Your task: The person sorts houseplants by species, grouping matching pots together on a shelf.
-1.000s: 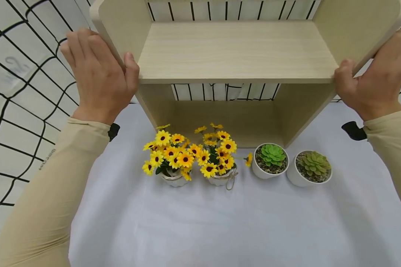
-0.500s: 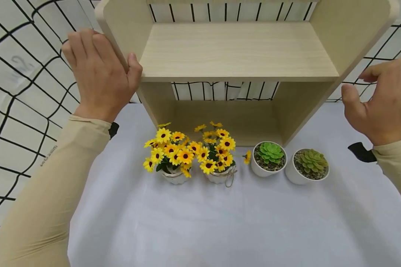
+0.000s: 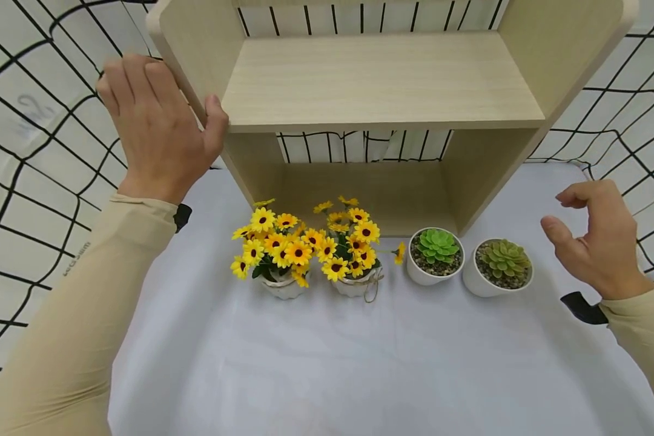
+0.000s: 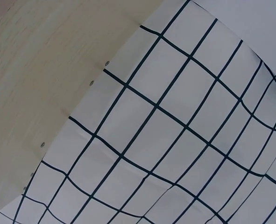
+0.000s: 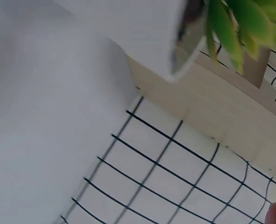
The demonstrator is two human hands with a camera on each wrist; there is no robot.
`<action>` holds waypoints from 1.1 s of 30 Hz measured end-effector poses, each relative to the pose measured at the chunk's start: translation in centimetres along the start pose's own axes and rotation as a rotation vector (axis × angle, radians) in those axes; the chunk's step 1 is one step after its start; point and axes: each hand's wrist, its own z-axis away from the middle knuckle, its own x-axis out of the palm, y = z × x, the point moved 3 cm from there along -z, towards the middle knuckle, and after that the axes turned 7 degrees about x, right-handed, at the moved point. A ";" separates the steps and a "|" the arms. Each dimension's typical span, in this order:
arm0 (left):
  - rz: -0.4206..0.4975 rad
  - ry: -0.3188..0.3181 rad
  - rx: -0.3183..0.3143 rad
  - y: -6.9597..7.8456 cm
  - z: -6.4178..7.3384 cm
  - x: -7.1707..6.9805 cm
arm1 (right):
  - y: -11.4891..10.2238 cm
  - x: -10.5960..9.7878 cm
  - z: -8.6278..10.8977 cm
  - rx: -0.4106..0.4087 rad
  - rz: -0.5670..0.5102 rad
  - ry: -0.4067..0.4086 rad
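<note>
My left hand (image 3: pixel 155 124) grips the left side panel of a pale wooden shelf unit (image 3: pixel 387 82), its thumb on the panel's inner side. The left wrist view shows the panel's outer face (image 4: pixel 58 65). To the right of the shelf, my right hand (image 3: pixel 599 239) hangs with thumb and forefinger apart, holding nothing. Nearest to it is a white pot with a dull green succulent (image 3: pixel 504 260). In the right wrist view a white pot (image 5: pixel 138 32) fills the top, close to the camera, and some fingertips (image 5: pixel 274 213) show at the lower right edge.
A bright green succulent (image 3: pixel 437 247) and two pots of yellow flowers (image 3: pixel 278 248) line up before the lower compartment. They stand on a white cloth (image 3: pixel 316 357). Black wire grid (image 3: pixel 38 200) walls in both sides and the back.
My right hand has let go of the shelf's right side panel and moved down beside the nearest succulent pot. The left hand keeps its grip on the left panel.
</note>
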 end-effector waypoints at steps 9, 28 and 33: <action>-0.001 -0.016 -0.002 0.1 0.3 0.3 | 2.4 1.0 5.4 0.209 -0.226 -0.101; 0.037 -0.008 -0.016 0.0 0.6 0.7 | 3.7 3.3 10.2 0.330 -0.396 -0.279; 0.038 -0.014 -0.022 -0.1 0.7 0.9 | 3.5 3.6 10.3 0.384 -0.308 -0.294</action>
